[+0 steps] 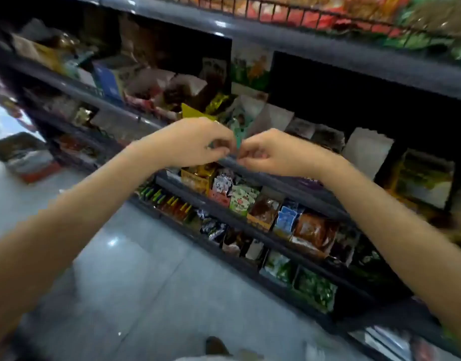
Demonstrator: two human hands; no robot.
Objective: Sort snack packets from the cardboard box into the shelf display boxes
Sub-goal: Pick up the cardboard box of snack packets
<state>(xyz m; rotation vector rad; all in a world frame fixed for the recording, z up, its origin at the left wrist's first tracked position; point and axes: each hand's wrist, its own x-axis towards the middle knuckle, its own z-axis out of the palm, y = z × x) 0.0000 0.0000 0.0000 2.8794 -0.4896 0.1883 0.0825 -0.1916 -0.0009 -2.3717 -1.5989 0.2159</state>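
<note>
Shelves (276, 175): dark tiers, ran from upper left down to lower right, packed with snack packets in open display boxes
In the way: front edge of the middle tier crossed just under both hands, hiding part of the goods behind it
Yellow display box (195, 178): sat on the tier below, just under the left wrist
Green-and-white packet (241, 118): stood upright on the middle tier, right behind the fingertips, lower end hidden by the hands
Box on the floor (23, 157): lay far left, well apart from both hands, contents too blurred to name
Floor (146, 282): grey glossy tiles, with a shoe tip (216, 346) at the bottom edge
Left hand (195, 142): reached in from lower left on a bare forearm, back of the hand up, fingers curled towards the other hand
Right hand (266, 155): came in from lower right, fingers curled likewise, knuckles up
Grip: fingertips of both hands met at a thin teal sliver (238, 143); too blurred to tell whether pinched between them or part of the packet behind
</note>
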